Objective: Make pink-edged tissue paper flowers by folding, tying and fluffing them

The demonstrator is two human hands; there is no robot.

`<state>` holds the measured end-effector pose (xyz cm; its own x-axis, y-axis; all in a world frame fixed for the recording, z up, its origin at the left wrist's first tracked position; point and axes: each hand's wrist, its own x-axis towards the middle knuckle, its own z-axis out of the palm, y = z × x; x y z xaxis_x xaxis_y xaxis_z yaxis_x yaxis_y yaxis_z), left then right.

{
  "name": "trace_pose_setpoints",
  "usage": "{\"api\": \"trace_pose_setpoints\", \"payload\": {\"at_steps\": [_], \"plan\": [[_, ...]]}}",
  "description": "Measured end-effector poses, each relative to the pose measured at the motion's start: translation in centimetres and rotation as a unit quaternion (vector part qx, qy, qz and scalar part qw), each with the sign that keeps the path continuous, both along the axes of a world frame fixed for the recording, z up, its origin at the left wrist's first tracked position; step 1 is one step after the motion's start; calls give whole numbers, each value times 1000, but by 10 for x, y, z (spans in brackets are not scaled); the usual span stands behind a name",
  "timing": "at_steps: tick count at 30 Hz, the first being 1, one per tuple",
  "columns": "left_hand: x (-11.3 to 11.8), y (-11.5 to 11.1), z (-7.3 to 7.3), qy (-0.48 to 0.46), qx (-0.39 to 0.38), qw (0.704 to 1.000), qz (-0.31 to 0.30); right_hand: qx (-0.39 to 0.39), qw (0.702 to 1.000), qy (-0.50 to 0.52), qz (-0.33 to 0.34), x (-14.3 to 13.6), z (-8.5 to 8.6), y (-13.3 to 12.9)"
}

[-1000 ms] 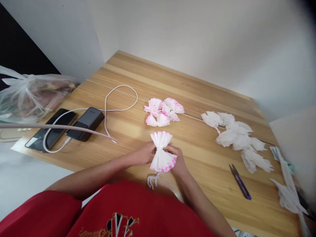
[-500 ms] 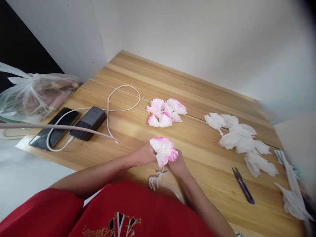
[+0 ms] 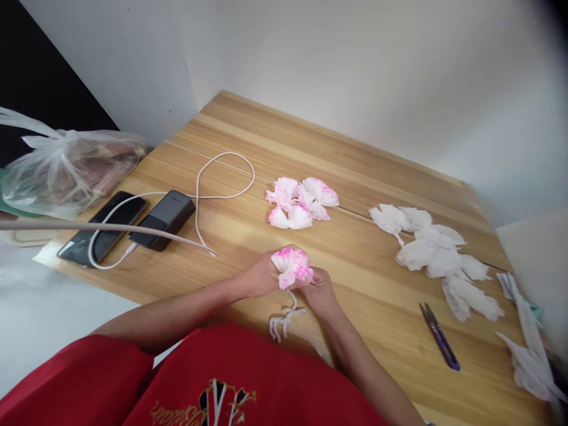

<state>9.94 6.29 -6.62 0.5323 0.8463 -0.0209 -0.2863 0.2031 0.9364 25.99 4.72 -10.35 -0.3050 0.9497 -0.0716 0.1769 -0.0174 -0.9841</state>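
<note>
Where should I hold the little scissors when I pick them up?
Probably by the purple handle, coming from the near, right side. The scissors lie flat with their pointed blades facing away and a bit left, so that should keep you off the sharp tips.

Consisted of a white, pleated, paper-like flower with bright pink edges (image 3: 291, 266). Was gripped between the left hand (image 3: 265, 274) and the right hand (image 3: 318, 291), near the front edge of the light-brown wooden table (image 3: 239, 239). Was bunched into a compact, rounded tuft, pink edges uppermost. Showed thin, white, string-like strands (image 3: 284, 322) just below, bent and forked. Could not be confirmed as joined.
</note>
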Motion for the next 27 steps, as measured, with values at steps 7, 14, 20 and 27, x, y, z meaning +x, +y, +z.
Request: {"api": "trace_pose_setpoints", "payload": {"at_steps": [7, 14, 20, 27], "plan": [[-7, -1, 4, 22, 36, 999, 4, 18, 999, -27, 2, 2, 0, 0], [-12, 0, 4, 53, 124, 991, -11, -1, 1000, 3, -14, -2, 10, 1], [-10, 1, -5, 37, 115, 993, -18, 25, 1000, -11, -9, 5, 1, 0], [5, 1, -16, 20, 59, 998, 4, 166, 970, -37, -174, 12, -1, -2]]}}
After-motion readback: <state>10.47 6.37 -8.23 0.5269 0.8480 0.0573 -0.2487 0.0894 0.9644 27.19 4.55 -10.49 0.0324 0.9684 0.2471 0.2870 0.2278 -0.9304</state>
